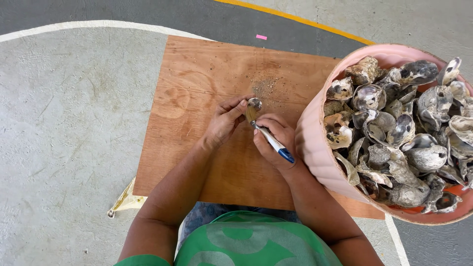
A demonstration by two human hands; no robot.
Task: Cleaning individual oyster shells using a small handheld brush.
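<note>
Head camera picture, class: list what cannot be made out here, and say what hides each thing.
- Tip of the blue and white tool, head view: hidden where it meets the small shell, behind the right hand.
- Underside of that shell: covered by the left hand.
- Pink basket: right side cut by the frame edge; its floor is buried under the oyster shells.
- Grit on the wooden board: too small to identify.

Single head view, looking steeply down from above the person onto a board on the floor. Hands near centre; basket at right.
</note>
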